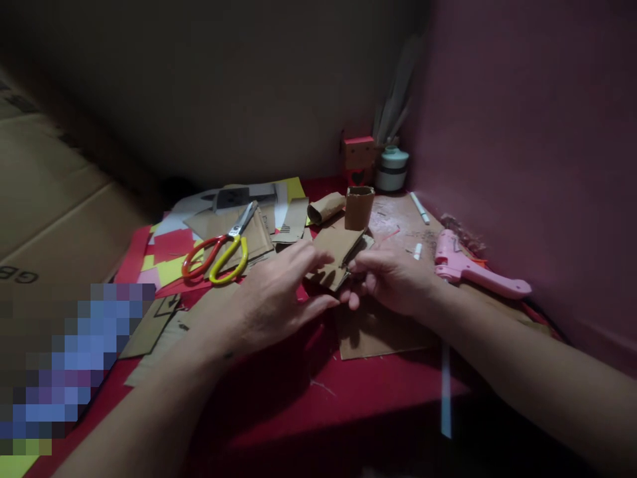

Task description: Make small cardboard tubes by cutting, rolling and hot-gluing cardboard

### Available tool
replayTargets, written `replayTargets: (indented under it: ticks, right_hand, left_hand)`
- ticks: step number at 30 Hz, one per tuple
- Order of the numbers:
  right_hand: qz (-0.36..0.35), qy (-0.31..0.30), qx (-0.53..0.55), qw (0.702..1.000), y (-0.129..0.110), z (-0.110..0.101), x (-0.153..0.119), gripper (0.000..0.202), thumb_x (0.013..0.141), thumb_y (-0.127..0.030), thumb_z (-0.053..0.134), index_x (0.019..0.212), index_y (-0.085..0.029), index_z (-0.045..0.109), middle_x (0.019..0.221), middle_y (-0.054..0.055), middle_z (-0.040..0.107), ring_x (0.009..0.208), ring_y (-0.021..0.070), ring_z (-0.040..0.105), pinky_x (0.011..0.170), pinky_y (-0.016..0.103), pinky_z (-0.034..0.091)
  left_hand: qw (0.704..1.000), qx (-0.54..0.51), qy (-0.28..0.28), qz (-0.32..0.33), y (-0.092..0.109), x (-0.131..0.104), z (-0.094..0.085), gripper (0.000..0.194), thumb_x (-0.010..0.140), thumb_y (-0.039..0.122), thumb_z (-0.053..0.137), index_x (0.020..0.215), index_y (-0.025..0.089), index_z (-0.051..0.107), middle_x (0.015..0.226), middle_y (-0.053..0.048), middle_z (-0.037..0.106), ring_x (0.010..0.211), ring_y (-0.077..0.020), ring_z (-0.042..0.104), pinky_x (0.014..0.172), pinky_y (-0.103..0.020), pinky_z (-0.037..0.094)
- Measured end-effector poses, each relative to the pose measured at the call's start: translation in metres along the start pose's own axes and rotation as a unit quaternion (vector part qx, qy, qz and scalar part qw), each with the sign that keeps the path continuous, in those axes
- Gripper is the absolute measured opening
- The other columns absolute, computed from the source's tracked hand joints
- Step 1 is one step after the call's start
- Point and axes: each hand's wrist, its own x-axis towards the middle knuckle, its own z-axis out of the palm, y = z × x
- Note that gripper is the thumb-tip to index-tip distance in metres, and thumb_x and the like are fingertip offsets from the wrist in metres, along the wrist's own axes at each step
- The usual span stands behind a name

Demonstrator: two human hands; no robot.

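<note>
Between my hands is a small folded or layered piece of cardboard, tilted, with its open edge toward the right. My right hand pinches the lower right edge of this cardboard between thumb and fingers. My left hand is beside its left side, thumb and fingers apart; whether the fingertips touch it is hard to see. Below my right hand lies a flat cardboard sheet. Just behind the folded piece stand a small open cardboard box and a curled cardboard roll.
Scissors with red and yellow handles lie left on cardboard and coloured paper. A pink glue gun with a white glue stick is at the right. A cardboard figure and a pale jar stand behind. A large carton is at left.
</note>
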Motion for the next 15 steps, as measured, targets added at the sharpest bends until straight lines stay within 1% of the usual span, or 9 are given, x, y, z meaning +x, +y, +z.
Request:
replayTargets:
  ticks: [2,4,6,8,10,12,14,15]
  right_hand:
    - [0.008,-0.001,0.008,1.0,-0.002,-0.001,0.001,0.012,0.058,-0.014,0.051,0.065,-0.011,0.06,0.056,0.007,0.064,0.046,0.015,0.059,0.037,0.022,0.048]
    - [0.014,-0.003,0.018,1.0,-0.002,-0.002,0.001,0.011,0.056,-0.015,0.05,0.062,-0.012,0.059,0.056,0.006,0.063,0.047,0.0155,0.059,0.039,0.024,0.048]
    - [-0.008,-0.002,0.012,1.0,-0.003,-0.001,0.001,0.012,0.057,-0.016,0.048,0.062,-0.014,0.059,0.06,0.006,0.063,0.055,0.0172,0.061,0.048,0.029,0.053]
    - [-0.075,0.004,-0.036,0.996,-0.004,0.001,-0.001,0.012,0.061,-0.017,0.047,0.065,-0.016,0.059,0.07,0.006,0.064,0.07,0.0201,0.062,0.065,0.036,0.055]
    - [-0.15,0.013,-0.096,0.984,-0.006,0.005,-0.005,0.012,0.067,-0.018,0.051,0.073,-0.018,0.061,0.084,0.005,0.064,0.09,0.0224,0.06,0.083,0.04,0.05]
    - [-0.2,0.017,-0.125,0.972,-0.008,0.01,-0.01,0.017,0.072,-0.021,0.057,0.089,-0.021,0.059,0.099,0.005,0.062,0.105,0.0225,0.054,0.094,0.041,0.043]
    - [-0.25,0.011,-0.137,0.958,-0.007,0.013,-0.013,0.032,0.076,-0.028,0.06,0.107,-0.024,0.051,0.116,0.005,0.056,0.115,0.0225,0.048,0.099,0.043,0.037]
    - [-0.28,0.012,-0.149,0.948,-0.006,0.014,-0.013,0.043,0.073,-0.029,0.065,0.112,-0.025,0.048,0.125,0.005,0.05,0.12,0.023,0.044,0.103,0.044,0.033]
  left_hand:
    - [0.999,0.021,0.012,0.046,-0.003,0.0,0.001,0.016,0.081,0.02,0.057,0.096,0.015,0.058,0.092,-0.007,0.059,0.08,-0.0157,0.056,0.068,-0.028,0.046]
    - [0.995,0.039,0.03,0.09,-0.004,0.0,0.004,0.014,0.083,0.016,0.053,0.096,0.015,0.06,0.09,-0.007,0.061,0.081,-0.0162,0.056,0.068,-0.028,0.046]
    - [0.989,0.053,0.055,0.122,-0.004,-0.001,0.008,0.015,0.083,0.013,0.054,0.096,0.014,0.06,0.087,-0.008,0.063,0.079,-0.0166,0.056,0.067,-0.029,0.047]
    - [0.982,0.072,0.103,0.143,-0.002,-0.002,0.011,0.015,0.08,0.01,0.056,0.095,0.012,0.06,0.085,-0.009,0.064,0.077,-0.0169,0.057,0.066,-0.029,0.047]
    - [0.973,0.085,0.165,0.139,0.001,-0.004,0.014,0.017,0.077,0.007,0.059,0.094,0.012,0.06,0.085,-0.009,0.064,0.077,-0.0171,0.057,0.066,-0.029,0.047]
    - [0.967,0.079,0.218,0.109,0.007,-0.005,0.014,0.021,0.074,0.004,0.062,0.094,0.012,0.06,0.086,-0.009,0.064,0.078,-0.0161,0.058,0.067,-0.028,0.048]
    - [0.963,0.058,0.254,0.075,0.016,-0.004,0.012,0.024,0.072,0.002,0.063,0.094,0.012,0.06,0.086,-0.007,0.063,0.078,-0.014,0.059,0.067,-0.025,0.048]
    - [0.96,0.047,0.269,0.06,0.02,-0.004,0.011,0.024,0.072,0.002,0.063,0.093,0.012,0.06,0.086,-0.007,0.063,0.078,-0.013,0.059,0.068,-0.024,0.048]
